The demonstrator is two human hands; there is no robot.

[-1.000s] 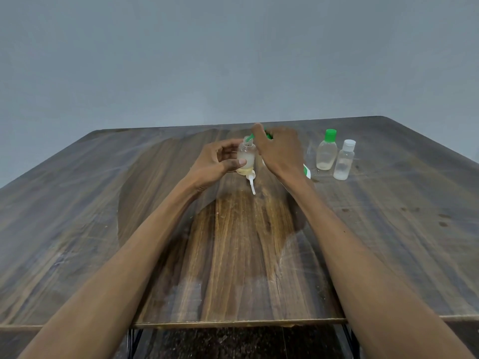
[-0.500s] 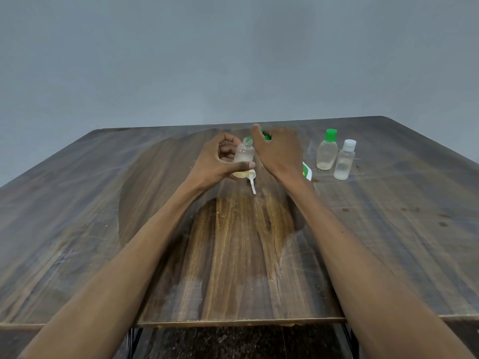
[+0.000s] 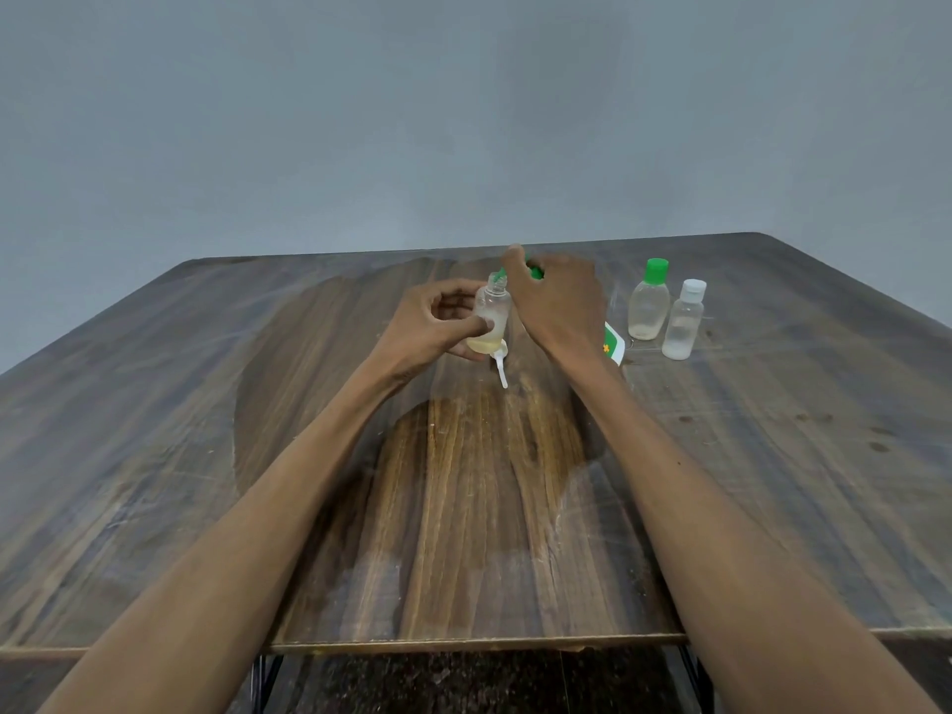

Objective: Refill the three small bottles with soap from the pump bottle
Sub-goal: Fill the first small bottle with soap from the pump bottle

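My left hand (image 3: 432,327) holds the open small bottle (image 3: 492,314) upright above the surface (image 3: 206,456); the grip is a pinch, thumb across the front of the bottle body and fingers curled behind it. The bottle neck is uncapped. A shallow layer of yellowish soap sits in the bottom of the bottle; the rest of the body is clear.

My right hand (image 3: 559,301) is placed over the pump bottle (image 3: 613,345), just beside the open small bottle. Most of the pump bottle is hidden behind this hand; only a white and green part of its label shows below the wrist, and a green pump head (image 3: 536,272) shows between the fingers. A green spout tip (image 3: 498,274) sits at the mouth of the open small bottle. The fingers are curled down over the pump head; whether they press it I cannot tell.

A white cap (image 3: 499,360) lies on the surface directly below the held bottle, with its narrow tip pointing toward me.

To the right, well apart from both hands, two more small bottles stand upright and just beside each other: a green-capped bottle (image 3: 649,301) and a white-capped bottle (image 3: 684,322), the latter nearer to me. Both are closed
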